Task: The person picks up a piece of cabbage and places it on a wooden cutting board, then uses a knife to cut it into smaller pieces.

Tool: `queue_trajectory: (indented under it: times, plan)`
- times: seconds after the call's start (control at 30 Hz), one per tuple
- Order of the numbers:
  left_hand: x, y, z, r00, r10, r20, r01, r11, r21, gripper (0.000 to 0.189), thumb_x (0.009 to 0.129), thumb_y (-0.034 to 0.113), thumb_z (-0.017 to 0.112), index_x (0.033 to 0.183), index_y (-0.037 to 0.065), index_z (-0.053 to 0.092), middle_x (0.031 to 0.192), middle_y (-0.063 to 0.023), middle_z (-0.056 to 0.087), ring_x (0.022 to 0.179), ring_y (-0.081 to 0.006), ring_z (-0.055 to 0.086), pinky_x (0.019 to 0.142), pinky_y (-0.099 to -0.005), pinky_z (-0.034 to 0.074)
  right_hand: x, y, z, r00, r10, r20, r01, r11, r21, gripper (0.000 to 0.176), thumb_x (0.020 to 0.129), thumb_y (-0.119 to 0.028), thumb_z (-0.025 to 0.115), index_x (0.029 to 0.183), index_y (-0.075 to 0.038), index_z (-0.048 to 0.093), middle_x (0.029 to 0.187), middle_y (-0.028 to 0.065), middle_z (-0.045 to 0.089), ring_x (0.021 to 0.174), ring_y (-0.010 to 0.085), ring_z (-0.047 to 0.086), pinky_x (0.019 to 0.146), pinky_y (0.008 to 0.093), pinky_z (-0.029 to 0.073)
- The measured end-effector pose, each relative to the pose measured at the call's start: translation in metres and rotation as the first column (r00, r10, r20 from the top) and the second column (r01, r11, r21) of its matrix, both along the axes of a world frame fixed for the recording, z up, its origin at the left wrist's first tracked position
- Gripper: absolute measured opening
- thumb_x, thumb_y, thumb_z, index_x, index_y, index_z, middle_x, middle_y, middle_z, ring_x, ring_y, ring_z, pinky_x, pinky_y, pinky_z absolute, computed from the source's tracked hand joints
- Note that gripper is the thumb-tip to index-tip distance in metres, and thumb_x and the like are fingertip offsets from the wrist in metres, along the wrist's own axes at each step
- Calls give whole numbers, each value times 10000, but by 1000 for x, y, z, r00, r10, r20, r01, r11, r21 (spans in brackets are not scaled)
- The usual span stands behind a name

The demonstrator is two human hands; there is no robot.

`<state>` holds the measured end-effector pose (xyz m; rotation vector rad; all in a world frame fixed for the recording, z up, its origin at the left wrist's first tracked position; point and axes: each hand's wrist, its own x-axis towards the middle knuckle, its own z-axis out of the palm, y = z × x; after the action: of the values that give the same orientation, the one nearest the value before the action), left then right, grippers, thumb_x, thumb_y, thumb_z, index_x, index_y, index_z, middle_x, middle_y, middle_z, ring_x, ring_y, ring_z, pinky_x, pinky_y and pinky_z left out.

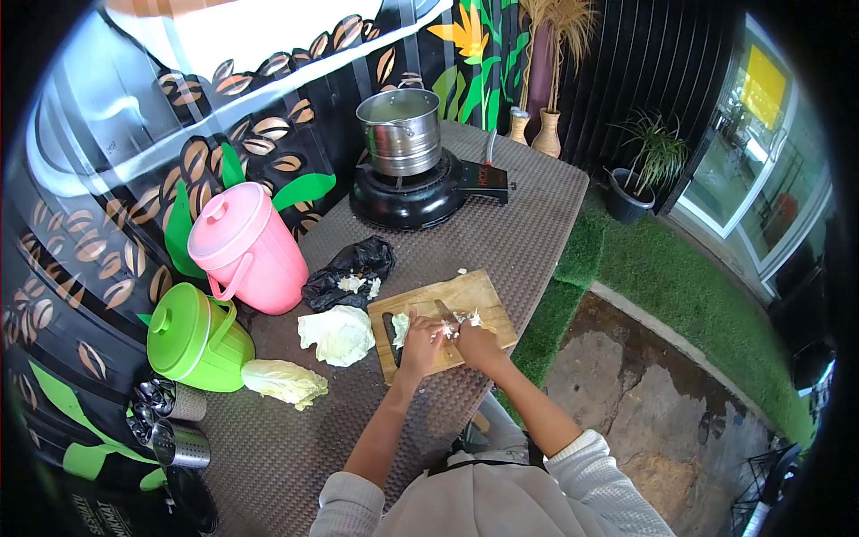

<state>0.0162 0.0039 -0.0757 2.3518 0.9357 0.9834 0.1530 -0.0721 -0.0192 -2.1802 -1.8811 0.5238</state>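
Note:
A wooden cutting board lies at a slant near the table's edge in front of me. My right hand is closed around the handle of a knife, its blade pointing away over the board. Beside it, my left hand has its fingers bent and pressed on pale cabbage close to the blade. Chopped white cabbage shreds lie around the knife. A green-white cabbage piece rests on the board left of my left hand. My fingers partly hide what they press on.
A cabbage head and a napa cabbage lie left of the board, near a black plastic bag with scraps. Pink and green lidded pitchers stand further left. A steel pot sits on a black gas stove.

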Motion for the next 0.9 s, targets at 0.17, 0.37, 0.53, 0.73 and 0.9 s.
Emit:
queue_trajectory:
  times: [0.17,0.37,0.53,0.73,0.9]
  plan:
    - [-1,2,2,1000,-12,-8,12,1000,-17,97,802,71,625,846,24,697,869,-93,671,895,-241,592,1114,-452,222,-34,-20,-28,982,-153,114,148,988,48,339,857,-225,558,1045,34,445,751,176,657,686,316,671,573,395,544]
    - [-1,0,0,999,-15,34,15,1000,-17,86,797,43,603,809,18,685,835,-106,657,883,-249,584,1119,-441,216,-33,-14,-43,981,-160,112,149,984,100,319,849,-196,556,1043,27,437,703,169,653,638,313,669,556,386,548]
    - [-1,0,1,998,2,63,-3,1000,17,81,793,39,605,807,15,682,843,-103,659,882,-245,588,1114,-442,233,-32,-23,-26,989,-125,81,116,987,108,283,858,-169,526,1050,22,442,683,169,650,624,321,667,554,383,551]
    - [-1,-1,-5,997,-6,83,5,1000,16,102,786,23,591,826,6,684,844,-118,659,860,-253,591,1107,-448,255,-42,-28,-34,974,-184,132,174,981,87,320,886,-182,484,1106,44,433,720,190,652,667,343,668,586,417,549]
    - [2,-10,8,998,65,3,-65,996,54,194,734,-23,572,886,-4,690,899,-107,661,975,-264,551,988,-433,364,-17,-12,-17,997,-70,18,70,997,23,302,889,-177,481,1078,54,437,738,220,646,733,369,663,645,450,539]
